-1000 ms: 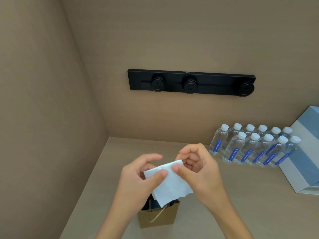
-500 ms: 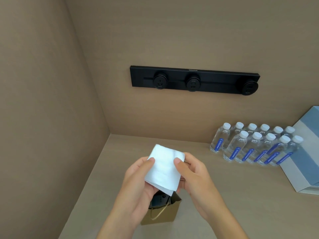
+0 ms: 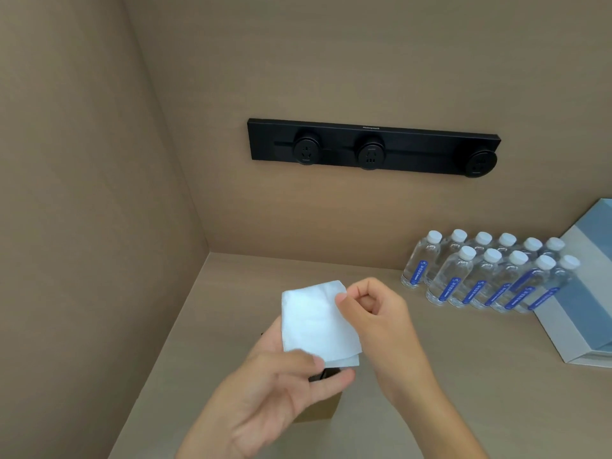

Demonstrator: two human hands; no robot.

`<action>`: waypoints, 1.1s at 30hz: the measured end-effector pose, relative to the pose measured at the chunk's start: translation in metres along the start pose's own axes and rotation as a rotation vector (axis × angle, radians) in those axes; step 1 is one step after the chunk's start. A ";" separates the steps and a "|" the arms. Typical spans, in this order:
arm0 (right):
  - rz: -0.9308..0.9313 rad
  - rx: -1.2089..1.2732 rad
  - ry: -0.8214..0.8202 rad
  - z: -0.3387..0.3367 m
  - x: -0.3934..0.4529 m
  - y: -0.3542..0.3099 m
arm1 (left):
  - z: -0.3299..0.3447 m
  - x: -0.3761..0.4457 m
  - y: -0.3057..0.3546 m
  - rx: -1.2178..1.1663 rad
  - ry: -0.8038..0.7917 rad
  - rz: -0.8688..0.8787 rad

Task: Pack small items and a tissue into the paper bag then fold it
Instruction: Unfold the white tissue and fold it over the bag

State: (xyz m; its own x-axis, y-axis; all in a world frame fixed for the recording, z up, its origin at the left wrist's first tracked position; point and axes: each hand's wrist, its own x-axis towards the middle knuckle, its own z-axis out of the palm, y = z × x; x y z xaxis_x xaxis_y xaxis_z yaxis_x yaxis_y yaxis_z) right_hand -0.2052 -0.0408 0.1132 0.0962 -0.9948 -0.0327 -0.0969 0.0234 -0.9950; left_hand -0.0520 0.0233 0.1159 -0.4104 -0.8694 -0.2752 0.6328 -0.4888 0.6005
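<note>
I hold a folded white tissue [image 3: 318, 321] upright in front of me with both hands. My left hand [image 3: 281, 392] pinches its lower edge between thumb and fingers. My right hand [image 3: 374, 313] pinches its upper right corner. Just below the tissue stands the small brown paper bag [image 3: 323, 409], mostly hidden behind my left hand. Something dark [image 3: 326, 374] shows at the bag's mouth; I cannot tell what it is.
The beige counter [image 3: 463, 376] sits in a corner, with a wall close on the left. Several small water bottles [image 3: 480, 279] stand at the back right beside a blue and white box [image 3: 583, 309]. A black socket rail [image 3: 371, 147] hangs on the back wall.
The tissue went from being held loosely over the bag to a flatter fold raised higher. My left hand slid to its lower edge and my right hand moved to its upper right corner.
</note>
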 end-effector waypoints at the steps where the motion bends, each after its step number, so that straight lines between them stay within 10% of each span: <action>1: 0.004 -0.003 0.003 0.000 0.000 0.001 | 0.001 0.000 -0.002 0.031 -0.018 0.027; 24: 0.306 0.378 -0.254 -0.012 -0.004 0.013 | -0.003 0.013 -0.003 0.026 0.154 0.238; 33: 0.276 0.307 -0.430 -0.004 0.004 0.020 | -0.020 0.015 -0.005 0.350 0.492 0.245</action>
State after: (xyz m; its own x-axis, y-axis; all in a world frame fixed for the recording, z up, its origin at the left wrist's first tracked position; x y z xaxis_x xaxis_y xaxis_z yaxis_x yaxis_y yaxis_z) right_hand -0.2106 -0.0451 0.0939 0.5067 -0.8204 -0.2652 0.1096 0.3664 -0.9240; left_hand -0.0485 0.0110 0.0939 0.1202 -0.9248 -0.3609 0.3848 -0.2917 0.8757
